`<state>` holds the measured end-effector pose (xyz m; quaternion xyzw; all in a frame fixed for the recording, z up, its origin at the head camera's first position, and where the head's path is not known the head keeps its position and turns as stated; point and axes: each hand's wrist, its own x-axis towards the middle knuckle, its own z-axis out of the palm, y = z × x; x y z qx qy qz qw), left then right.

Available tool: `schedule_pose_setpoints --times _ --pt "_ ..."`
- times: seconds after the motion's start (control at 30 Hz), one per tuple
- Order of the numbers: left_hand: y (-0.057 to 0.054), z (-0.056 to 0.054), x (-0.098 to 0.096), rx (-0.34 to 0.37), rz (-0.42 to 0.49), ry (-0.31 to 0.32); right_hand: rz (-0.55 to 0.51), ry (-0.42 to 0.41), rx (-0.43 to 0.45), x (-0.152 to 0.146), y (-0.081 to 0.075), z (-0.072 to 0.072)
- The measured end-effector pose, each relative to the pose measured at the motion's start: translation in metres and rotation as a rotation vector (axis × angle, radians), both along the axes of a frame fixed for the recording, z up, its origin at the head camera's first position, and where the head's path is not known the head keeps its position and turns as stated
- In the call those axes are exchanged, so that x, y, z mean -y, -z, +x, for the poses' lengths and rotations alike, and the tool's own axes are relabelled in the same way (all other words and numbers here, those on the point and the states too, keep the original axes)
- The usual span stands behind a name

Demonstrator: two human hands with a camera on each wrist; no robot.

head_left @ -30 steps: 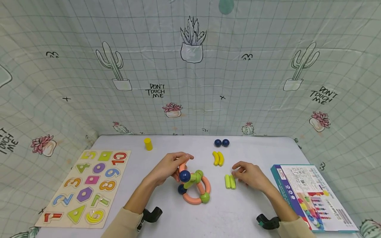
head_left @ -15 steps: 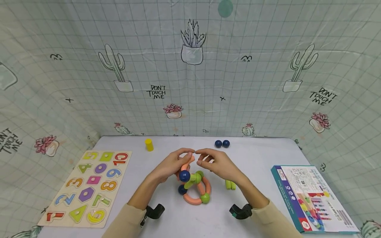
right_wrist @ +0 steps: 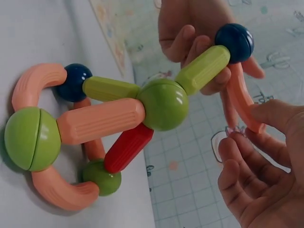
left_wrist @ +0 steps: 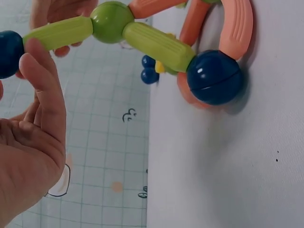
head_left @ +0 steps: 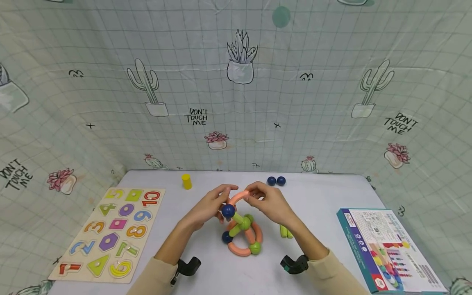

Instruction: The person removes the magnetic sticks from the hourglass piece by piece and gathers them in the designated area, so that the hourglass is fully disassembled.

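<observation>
A magnetic stick-and-ball model stands at the table's middle, with a salmon ring base, green balls [head_left: 245,223], a light green stick [right_wrist: 204,70] and a red stick [right_wrist: 128,148]. At its top is a dark blue ball [head_left: 228,211]. My left hand [head_left: 208,207] holds the model there, its fingers curled about the ball and the end of the green stick. From that ball a curved salmon stick [head_left: 239,197] arches up to the right. My right hand [head_left: 273,205] pinches its far end between thumb and index finger, as the right wrist view shows.
Two blue balls [head_left: 276,181] lie at the back. Light green sticks [head_left: 285,232] sit partly behind the right forearm. A yellow cylinder [head_left: 187,181] stands back left. A number puzzle board [head_left: 133,262] lies left, a toy box [head_left: 391,250] right. Yellow pieces [left_wrist: 159,66] are mostly hidden.
My right hand has come left from beside the green sticks to the curved salmon stick and pinches its end. That stick now arches right. My left hand has shifted its grip toward the blue ball.
</observation>
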<state>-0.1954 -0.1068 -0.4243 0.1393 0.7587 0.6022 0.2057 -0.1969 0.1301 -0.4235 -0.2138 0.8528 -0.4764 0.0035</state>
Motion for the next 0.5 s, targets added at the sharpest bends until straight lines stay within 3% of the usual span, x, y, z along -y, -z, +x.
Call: schedule_pose_setpoints --times 0.27,0.5 --pt "-0.002 0.004 0.008 -0.124 0.051 0.111 -0.131 0.088 0.011 -0.018 0.003 0.009" --pt "0.001 0.006 -0.003 -0.265 0.047 0.074 -0.211 0.072 0.071 -0.032 0.007 0.014"
